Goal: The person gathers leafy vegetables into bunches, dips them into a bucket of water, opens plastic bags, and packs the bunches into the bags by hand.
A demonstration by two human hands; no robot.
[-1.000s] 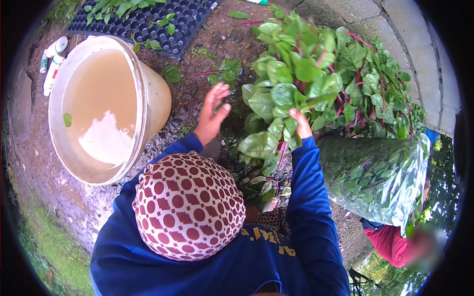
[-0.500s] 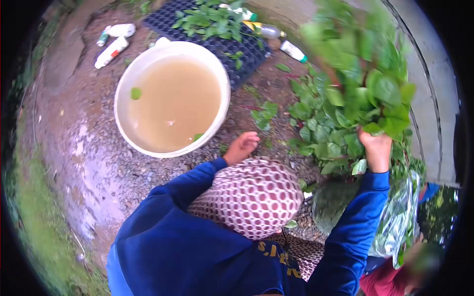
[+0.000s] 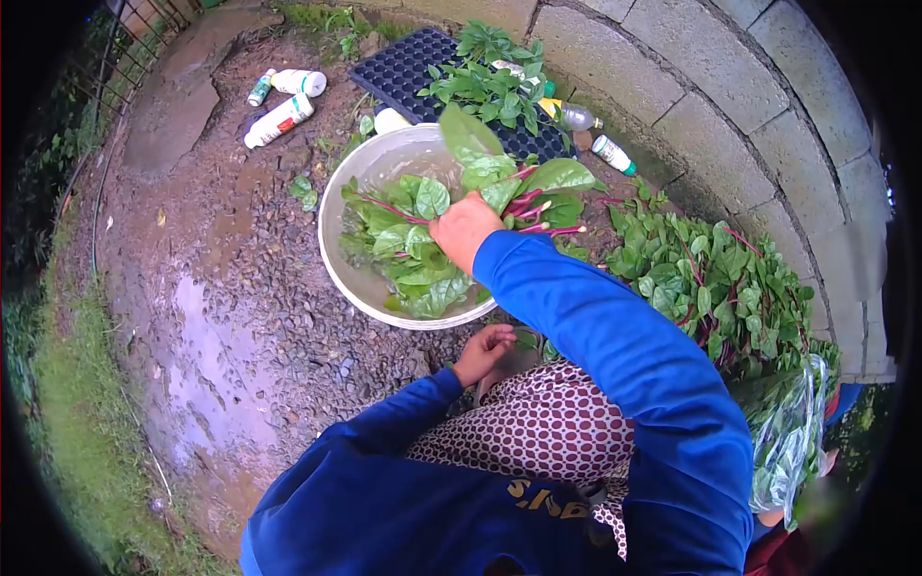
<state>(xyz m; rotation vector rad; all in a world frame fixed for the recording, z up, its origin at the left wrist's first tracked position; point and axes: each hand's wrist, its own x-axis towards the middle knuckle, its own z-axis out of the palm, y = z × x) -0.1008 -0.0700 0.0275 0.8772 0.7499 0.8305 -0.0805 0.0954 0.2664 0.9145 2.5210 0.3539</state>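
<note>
My right hand (image 3: 466,230) is closed around a bunch of leafy greens (image 3: 418,254) with reddish-purple stems, held over the white tub (image 3: 331,226). The leaves reach down into the cloudy water in the tub, and the cut stem ends stick out to the right of my fist. Just below the tub's near rim, my left hand (image 3: 485,353) rests by my knee (image 3: 547,413), its fingers loosely bent and nothing visible in it.
A heap of the same greens (image 3: 711,283) lies at right beside a clear plastic bag (image 3: 788,442). Behind the tub are a black seedling tray (image 3: 408,67), seedlings (image 3: 490,82) and bottles (image 3: 279,120). A block wall (image 3: 711,144) curves behind. Part of another person shows at lower right.
My right hand has carried the bunch of greens leftward from the heap to the tub, and the leaves now meet the water. The view has shifted; my left hand stays near my knee.
</note>
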